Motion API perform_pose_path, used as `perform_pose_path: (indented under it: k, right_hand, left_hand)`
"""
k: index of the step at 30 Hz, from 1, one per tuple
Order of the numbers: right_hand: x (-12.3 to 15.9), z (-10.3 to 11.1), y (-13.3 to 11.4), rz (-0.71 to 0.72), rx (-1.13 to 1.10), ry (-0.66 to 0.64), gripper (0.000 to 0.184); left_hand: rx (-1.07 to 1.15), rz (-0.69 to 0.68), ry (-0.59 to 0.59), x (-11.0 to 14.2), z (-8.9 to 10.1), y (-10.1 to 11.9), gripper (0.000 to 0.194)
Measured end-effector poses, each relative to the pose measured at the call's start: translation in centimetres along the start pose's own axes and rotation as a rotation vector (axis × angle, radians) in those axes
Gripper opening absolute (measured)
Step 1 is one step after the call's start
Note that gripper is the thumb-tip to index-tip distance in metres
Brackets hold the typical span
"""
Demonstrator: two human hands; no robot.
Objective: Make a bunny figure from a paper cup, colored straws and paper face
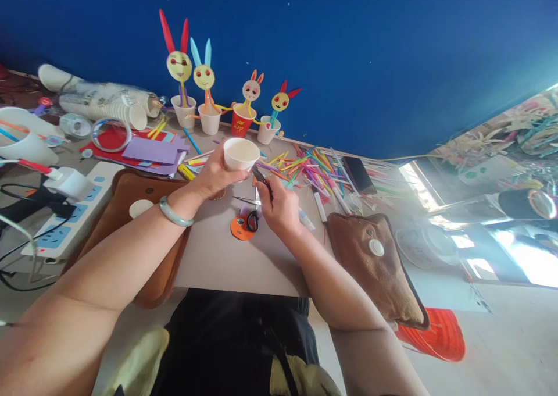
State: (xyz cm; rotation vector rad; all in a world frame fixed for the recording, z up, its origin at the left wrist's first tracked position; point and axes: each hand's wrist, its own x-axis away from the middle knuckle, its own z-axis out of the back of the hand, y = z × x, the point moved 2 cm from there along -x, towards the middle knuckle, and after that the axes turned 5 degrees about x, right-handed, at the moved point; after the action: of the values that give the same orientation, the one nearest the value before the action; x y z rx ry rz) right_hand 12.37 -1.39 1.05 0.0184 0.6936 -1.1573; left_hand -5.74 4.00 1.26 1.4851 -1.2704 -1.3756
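My left hand (213, 178) is wrapped around a white paper cup (241, 153), held tilted above the desk with its opening partly towards me. My right hand (279, 204) is closed on a slim dark tool (260, 177), perhaps a craft knife. Its tip reaches the cup's right side; whether it touches or pierces the wall I cannot tell. Below the hands lie scissors (252, 220) with black handles, over a round orange piece (240, 228). Behind stand several rabbit-faced figures in cups, among them one in a red cup (242, 121).
Coloured sticks (320, 172) and a phone (360, 175) lie at the back right. Brown plush warmers flank the work area, left (159, 268) and right (370, 262). A power strip (74, 210) with cables, purple paper (152, 152) and stacked cups (104, 108) sit left.
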Motion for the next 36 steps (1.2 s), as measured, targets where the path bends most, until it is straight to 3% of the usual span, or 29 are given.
perform_pose_path:
  k: [16, 36]
  right_hand:
    - [-0.1, 0.0, -0.2, -0.048, -0.117, -0.063, 0.044]
    - [-0.1, 0.0, -0.4, -0.117, -0.173, -0.105, 0.044]
  left_hand:
    - [-0.048, -0.022, -0.012, 0.1, -0.2, 0.6, 0.062]
    - [-0.107, -0.069, -0.021, -0.5, 0.2, -1.2, 0.066]
